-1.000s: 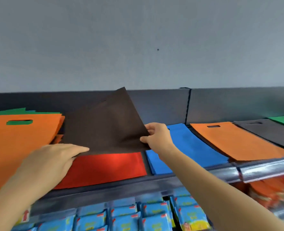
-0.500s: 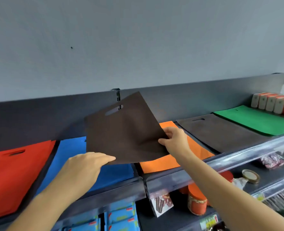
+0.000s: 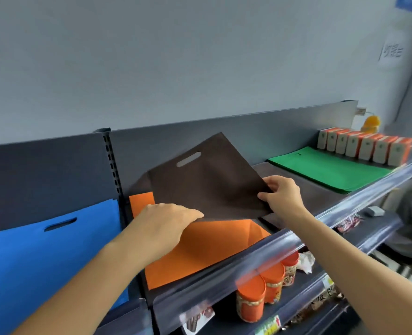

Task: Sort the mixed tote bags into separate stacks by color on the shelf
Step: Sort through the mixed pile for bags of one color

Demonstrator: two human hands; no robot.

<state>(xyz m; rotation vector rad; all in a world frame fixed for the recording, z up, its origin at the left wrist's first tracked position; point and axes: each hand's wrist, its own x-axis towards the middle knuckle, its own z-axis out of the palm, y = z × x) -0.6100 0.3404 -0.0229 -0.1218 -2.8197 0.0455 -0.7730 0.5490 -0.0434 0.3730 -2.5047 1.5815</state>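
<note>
Two hands, brown bag (sign illegible)

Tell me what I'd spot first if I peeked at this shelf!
The dark brown bag jumps out first, held up in the middle, with the left hand gripping its lower edge and the right hand pinching its side. Under it lies a bright orange bag, with a blue bag to the left and a green bag far right on the shelf.
</note>
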